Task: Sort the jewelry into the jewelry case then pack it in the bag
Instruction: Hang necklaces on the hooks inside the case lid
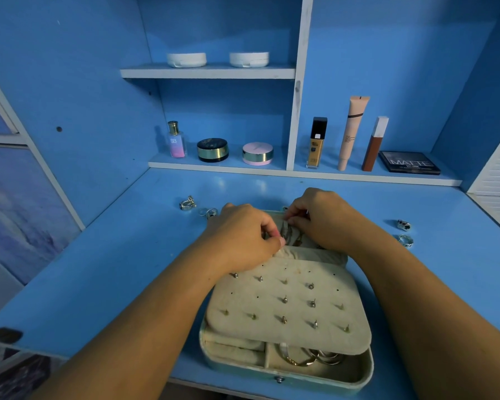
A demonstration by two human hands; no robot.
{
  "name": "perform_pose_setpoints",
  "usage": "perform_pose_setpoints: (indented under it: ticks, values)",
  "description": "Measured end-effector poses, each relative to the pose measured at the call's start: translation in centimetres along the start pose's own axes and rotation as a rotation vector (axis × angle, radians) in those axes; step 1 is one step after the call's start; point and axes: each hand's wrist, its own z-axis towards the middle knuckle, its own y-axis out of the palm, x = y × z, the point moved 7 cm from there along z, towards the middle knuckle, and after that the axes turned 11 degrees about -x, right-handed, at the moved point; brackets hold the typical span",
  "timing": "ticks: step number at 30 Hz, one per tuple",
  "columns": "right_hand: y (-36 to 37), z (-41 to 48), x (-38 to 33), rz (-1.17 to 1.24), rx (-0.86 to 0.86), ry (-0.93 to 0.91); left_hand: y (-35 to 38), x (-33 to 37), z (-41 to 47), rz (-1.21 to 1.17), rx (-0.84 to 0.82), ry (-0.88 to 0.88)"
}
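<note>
- The open pale green jewelry case [358, 379] lies on the blue desk [113, 269], near its front edge.
- A beige padded earring panel [286, 301] studded with small metal earrings covers most of the case.
- Thin metal chains [287, 232] hang in the far half of the case, above a gathered beige fabric pocket [312, 254].
- The left hand [243, 235] has curled fingers, with the thumb pinching the pocket's rim.
- The right hand [321, 217] pinches the chains' upper end between curled fingertips.
- Gold and silver bangles [309, 360] lie in the case's front compartment.
- 2 silver rings [187, 203] lie on the desk left of the case, and 2 dark-stoned silver rings [404, 225] lie to its right.
</note>
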Motion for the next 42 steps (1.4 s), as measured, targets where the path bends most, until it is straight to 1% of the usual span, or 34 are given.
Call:
perform_pose_setpoints:
  ticks: [7, 10, 14, 18, 21, 29, 30, 34, 35, 38, 40, 42]
  values:
    - [0.0, -0.3, -0.2, 0.018, -0.028, -0.008, 0.4, -0.3, 0.2, -0.026, -0.088, -0.010]
    - [0.0, -0.4, -0.3, 0.017, -0.022, -0.026, 0.7, -0.3, 0.1, -0.013, -0.136, -0.020]
    - [0.1, -0.3, -0.2, 0.027, -0.016, -0.023, 0.8, -0.2, 0.1, 0.010, -0.143, -0.035]
    - [0.2, -0.3, -0.2, 0.048, -0.002, -0.022, 1.2, -0.2, 0.2, 0.064, -0.222, -0.071]
    - [0.3, -0.4, -0.3, 0.040, 0.004, -0.028, 1.3, -0.3, 0.3, 0.066, -0.238, -0.074]
    - [0.3, -0.5, -0.3, 0.010, 0.009, -0.038, 1.1, -0.4, 0.5, 0.008, -0.170, -0.021]
    - [0.3, -0.5, -0.3, 0.013, 0.010, -0.040, 0.9, -0.5, 0.5, -0.024, -0.128, -0.007]
    - [0.3, -0.9, -0.3, 0.023, 0.002, -0.061, -0.8, -2.2, -0.7, -0.222, 0.126, 0.035]
    - [0.2, -0.9, -0.3, 0.031, 0.004, -0.061, -1.3, -3.0, -1.1, -0.230, 0.178, 0.033]
    - [-0.5, -1.2, 0.1, 0.083, 0.073, -0.043, -2.3, -5.8, -2.5, -0.108, 0.252, -0.021]
    - [-1.0, -1.3, 0.8, 0.095, 0.128, 0.007, -1.9, -7.0, -3.1, -0.005, 0.213, -0.056]
    - [-1.1, -1.4, 1.6, 0.065, 0.143, 0.063, -1.0, -7.3, -3.5, 0.074, 0.161, -0.060]
